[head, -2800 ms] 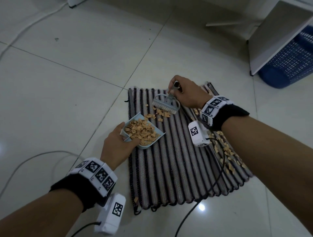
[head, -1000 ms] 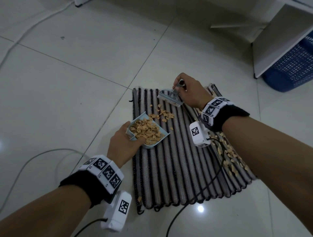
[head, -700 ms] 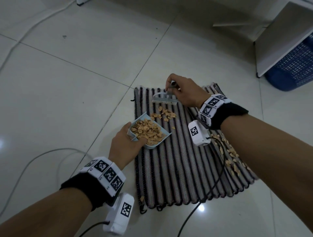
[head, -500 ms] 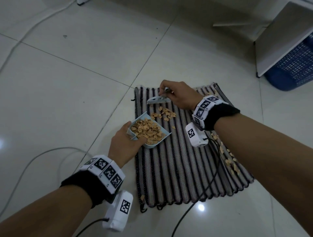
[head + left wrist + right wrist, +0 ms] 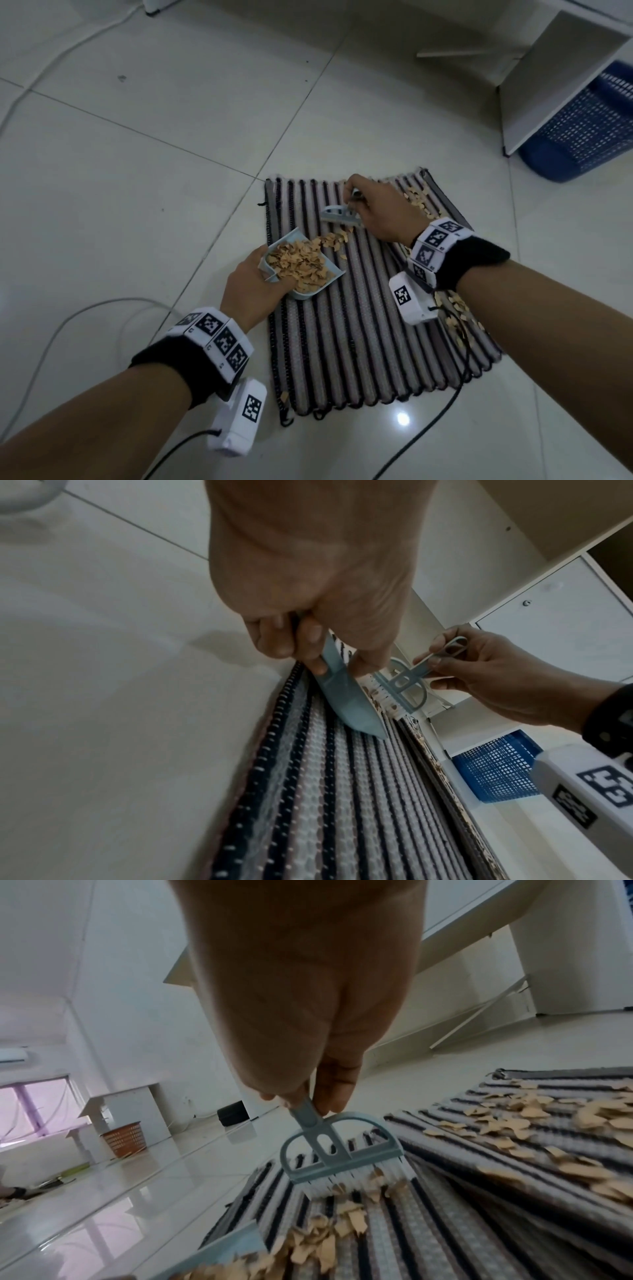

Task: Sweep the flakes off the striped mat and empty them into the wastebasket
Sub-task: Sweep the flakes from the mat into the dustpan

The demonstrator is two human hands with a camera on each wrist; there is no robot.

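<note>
On the tiled floor [image 5: 144,178], a pale cable [image 5: 78,315] curves at 8 o'clock of the striped mat [image 5: 359,342]. The left hand [image 5: 253,287] sits at the mat's 9 o'clock edge, its grip closed round the short handle of a light blue dustpan [image 5: 327,274], fingers curled under and thumb on top, as the left wrist view shows [image 5: 308,593]. The pan rests tilted on the mat with its mouth toward 1 o'clock and is heaped with tan flakes [image 5: 301,263]. A short trail of flakes runs from the pan's lip toward 1 o'clock, up to the bristles of a small grey-blue brush [image 5: 339,216]. The right hand [image 5: 380,212] holds that brush, its grip closed on the thin handle, pinched between thumb and fingertips; in the right wrist view the bristles [image 5: 356,1180] touch the mat with flakes against and just below them. More flakes lie scattered along the mat's 3 o'clock side, from the far corner at 1 o'clock down past the right wrist to about 4 o'clock, and 1 lone flake sits at the near corner at 7 o'clock. A blue mesh wastebasket [image 5: 582,137] stands well apart from the mat at 2 o'clock, partly behind a white panel [image 5: 548,78]. A black cable [image 5: 442,411] trails from the right wrist across the mat's near edge.
</note>
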